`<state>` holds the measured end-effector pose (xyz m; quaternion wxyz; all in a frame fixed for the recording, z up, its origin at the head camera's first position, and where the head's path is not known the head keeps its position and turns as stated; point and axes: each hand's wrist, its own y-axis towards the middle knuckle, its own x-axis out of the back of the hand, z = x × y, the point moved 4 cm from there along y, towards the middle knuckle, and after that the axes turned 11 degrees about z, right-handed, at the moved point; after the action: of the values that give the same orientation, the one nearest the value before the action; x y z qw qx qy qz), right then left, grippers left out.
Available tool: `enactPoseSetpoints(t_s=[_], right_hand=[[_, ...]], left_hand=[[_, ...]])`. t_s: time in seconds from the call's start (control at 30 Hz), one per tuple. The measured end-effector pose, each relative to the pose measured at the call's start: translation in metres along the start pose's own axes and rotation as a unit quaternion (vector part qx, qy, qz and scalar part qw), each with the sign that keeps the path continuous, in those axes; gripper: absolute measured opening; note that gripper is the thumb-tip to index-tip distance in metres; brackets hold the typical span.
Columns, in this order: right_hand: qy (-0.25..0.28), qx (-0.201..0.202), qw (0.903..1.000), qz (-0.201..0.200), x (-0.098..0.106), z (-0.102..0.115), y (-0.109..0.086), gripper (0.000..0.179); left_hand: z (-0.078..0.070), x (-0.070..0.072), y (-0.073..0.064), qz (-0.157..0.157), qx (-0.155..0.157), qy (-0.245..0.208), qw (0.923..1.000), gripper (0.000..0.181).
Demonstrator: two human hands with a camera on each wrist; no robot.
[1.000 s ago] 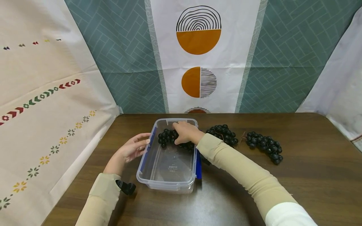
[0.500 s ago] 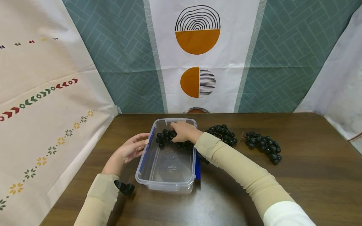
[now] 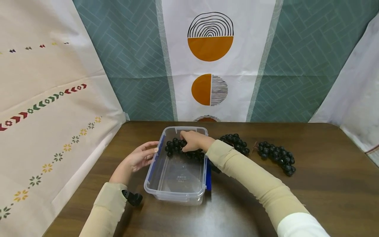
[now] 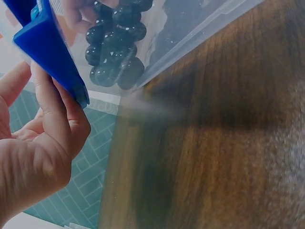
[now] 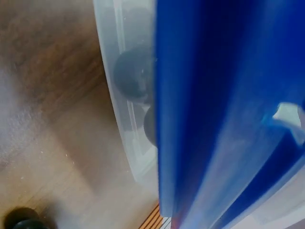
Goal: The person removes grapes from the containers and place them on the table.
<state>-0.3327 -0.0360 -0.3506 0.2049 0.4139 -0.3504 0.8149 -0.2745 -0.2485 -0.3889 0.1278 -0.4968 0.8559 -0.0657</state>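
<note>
A clear plastic container (image 3: pixel 170 192) with blue side latches stands on the table, a bunch of dark grapes (image 3: pixel 174 145) lying in its far part. My right hand (image 3: pixel 193 141) reaches over the right rim and grips that bunch; its fingertips are partly hidden. Against the left rim, the thumb and fingers of my left hand (image 3: pixel 141 157) rest by the latch. In the left wrist view, fingertips of the left hand (image 4: pixel 47 138) go behind the blue latch (image 4: pixel 52 52), with grapes (image 4: pixel 114 52) seen through the wall. A blue latch (image 5: pixel 205 95) fills much of the right wrist view.
Right of the container lies another grape bunch (image 3: pixel 237 144), partly behind my right sleeve, and a further bunch (image 3: pixel 276 156) with a brown stem lies beyond it. More dark grapes (image 3: pixel 214 168) show beneath the sleeve. Patterned cloths hang behind the brown table (image 3: pixel 319 184).
The camera view shifts slightly. Both hands, the container and the grapes keep nearly the same places.
</note>
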Motion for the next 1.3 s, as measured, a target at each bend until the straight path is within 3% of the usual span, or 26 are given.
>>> enactPoseSetpoints(t_s=[0.3,1.07,1.3], right_hand=[[-0.005,0.038,0.9989,-0.028,-0.003,0.003,-0.004,0.039],[0.032,0.063,0.9943,-0.079,0.0,0.009,-0.023,0.04],[0.059,0.072,0.988,-0.123,-0.003,0.009,-0.028,0.04]], left_hand=[[-0.001,-0.001,-0.001,0.0,0.002,-0.002,1.0,0.047],[-0.002,-0.002,-0.001,-0.006,0.006,0.002,1.0,0.046],[-0.002,-0.003,-0.001,-0.005,0.005,-0.006,1.0,0.041]])
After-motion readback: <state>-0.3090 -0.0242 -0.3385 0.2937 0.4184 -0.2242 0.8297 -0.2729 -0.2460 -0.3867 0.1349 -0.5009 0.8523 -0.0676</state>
